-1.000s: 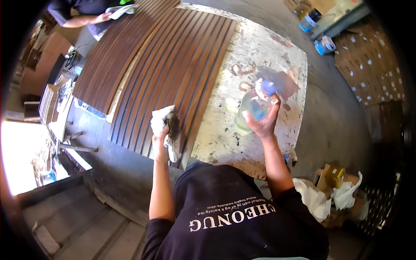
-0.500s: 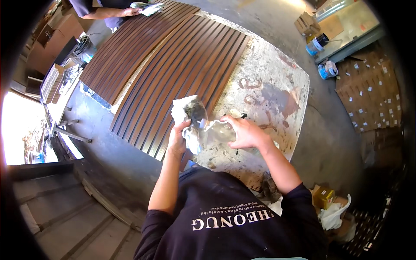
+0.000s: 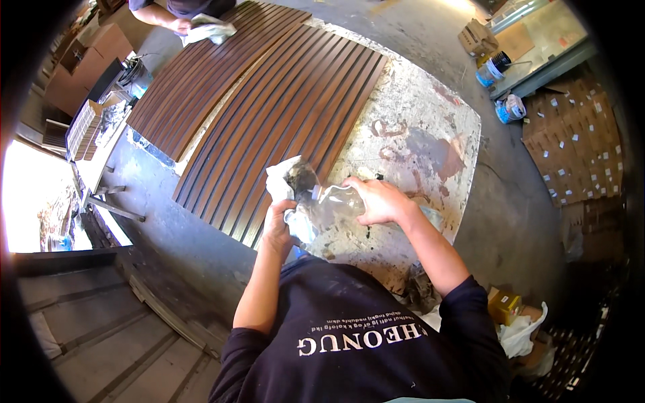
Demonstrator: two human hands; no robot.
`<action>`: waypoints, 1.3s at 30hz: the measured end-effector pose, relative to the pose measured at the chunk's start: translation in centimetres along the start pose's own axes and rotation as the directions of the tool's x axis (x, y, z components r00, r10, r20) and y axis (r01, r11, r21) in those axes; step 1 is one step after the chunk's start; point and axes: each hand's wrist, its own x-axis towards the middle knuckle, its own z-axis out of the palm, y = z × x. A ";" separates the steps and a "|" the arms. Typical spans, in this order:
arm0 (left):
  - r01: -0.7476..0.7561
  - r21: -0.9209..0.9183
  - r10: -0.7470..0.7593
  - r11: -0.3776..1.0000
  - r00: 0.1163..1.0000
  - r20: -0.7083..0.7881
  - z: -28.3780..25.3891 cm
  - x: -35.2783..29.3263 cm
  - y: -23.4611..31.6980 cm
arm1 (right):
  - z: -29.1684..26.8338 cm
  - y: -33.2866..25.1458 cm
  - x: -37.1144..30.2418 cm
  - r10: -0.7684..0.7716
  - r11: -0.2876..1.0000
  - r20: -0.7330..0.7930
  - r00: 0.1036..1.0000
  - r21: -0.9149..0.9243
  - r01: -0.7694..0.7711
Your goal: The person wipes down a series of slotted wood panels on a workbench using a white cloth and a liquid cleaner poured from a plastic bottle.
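Observation:
In my left hand (image 3: 277, 223) is a bunched white rag (image 3: 282, 180) with a dark stain on its upper face. My right hand (image 3: 381, 201) grips a clear plastic bottle (image 3: 341, 203), tipped on its side with its narrow neck pointing left at the stained part of the rag. Whether liquid is coming out I cannot tell. Both hands are above the near edge of a paint-splotched table (image 3: 420, 101). Just beyond the rag lies a brown slatted wood panel (image 3: 289, 114), and a second slatted panel (image 3: 208, 80) rests beside it on the far left.
Across the table at the upper left, another person's hand (image 3: 180, 27) holds a pale cloth (image 3: 209, 30) over the far panel. Buckets (image 3: 494, 69) and a cardboard box (image 3: 477, 37) stand at the upper right. A yellow box (image 3: 504, 307) and a white plastic bag (image 3: 521, 336) are at my lower right.
The rag has dipped slightly, while both my hands keep their holds. The other person's hand and cloth have shifted left and a little nearer along the far panel.

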 end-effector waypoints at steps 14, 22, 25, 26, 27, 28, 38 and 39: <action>0.021 -0.133 -0.018 0.991 0.999 0.028 -1.5 0.8 -0.6 | -0.7 0.3 -1.2 0.002 1.000 -0.034 0.999 0.000 -0.002; 0.022 -0.037 -0.024 0.999 0.998 -0.053 2.0 0.5 0.3 | -0.1 1.6 -0.6 -0.029 0.999 -0.105 0.994 0.034 0.033; -0.055 0.006 0.055 0.998 0.998 0.035 2.4 3.8 2.5 | -0.6 2.0 -0.1 -0.032 0.998 -0.204 0.978 0.050 0.043; 0.003 0.008 -0.004 1.000 0.991 0.133 3.3 4.7 3.5 | -0.7 2.7 0.0 -0.023 0.998 -0.212 0.977 0.055 0.035; -0.030 0.087 0.019 0.996 0.993 0.119 4.9 5.4 4.4 | -0.9 3.3 0.1 -0.024 0.995 -0.285 0.958 0.090 0.052; -0.071 0.167 0.054 0.983 0.993 0.104 6.7 5.5 5.6 | -1.5 3.1 0.2 -0.033 0.989 -0.356 0.934 0.120 0.081; -0.268 0.859 0.319 0.435 0.939 0.132 10.2 6.6 9.6 | -2.0 8.5 1.6 0.102 0.880 -0.816 0.568 0.340 0.331; -0.232 0.968 0.436 0.098 0.884 0.168 7.0 7.8 8.8 | -1.5 8.8 1.9 0.109 0.843 -0.902 0.418 0.307 0.443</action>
